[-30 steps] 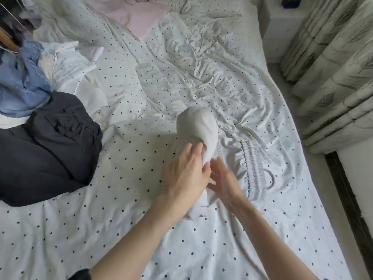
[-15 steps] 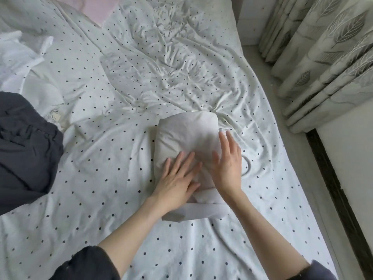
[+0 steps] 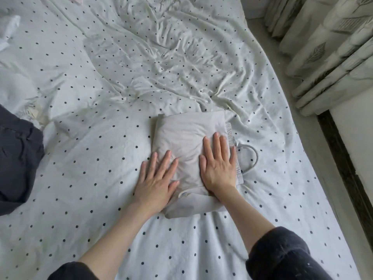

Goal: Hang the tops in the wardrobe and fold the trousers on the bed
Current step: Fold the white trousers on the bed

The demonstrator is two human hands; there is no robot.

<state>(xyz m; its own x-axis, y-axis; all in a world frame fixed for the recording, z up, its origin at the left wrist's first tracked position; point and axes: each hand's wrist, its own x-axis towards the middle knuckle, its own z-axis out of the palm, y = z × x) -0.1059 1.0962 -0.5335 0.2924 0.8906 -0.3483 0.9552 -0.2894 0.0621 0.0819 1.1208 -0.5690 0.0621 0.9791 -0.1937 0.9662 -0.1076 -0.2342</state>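
Pale grey trousers (image 3: 187, 134) lie folded into a compact rectangle on the dotted white bed sheet (image 3: 101, 98). Their gathered waistband runs down the right side, and a drawstring loop (image 3: 251, 158) sticks out onto the sheet. My left hand (image 3: 157, 182) lies flat with spread fingers on the bundle's lower left part. My right hand (image 3: 219, 166) presses flat on its right half, beside the waistband. A lower layer of the fold pokes out toward me under both wrists.
A dark navy garment (image 3: 18, 160) is heaped at the left edge of the bed. White cloth (image 3: 8, 31) shows at the far left. Leaf-patterned curtains (image 3: 327, 49) hang to the right, past the bed's edge and a strip of floor (image 3: 323, 158).
The trousers went from a raised roll gripped in both hands to a flat folded bundle. Both hands now lie flat and pressing on it. My view shifted right and closer.
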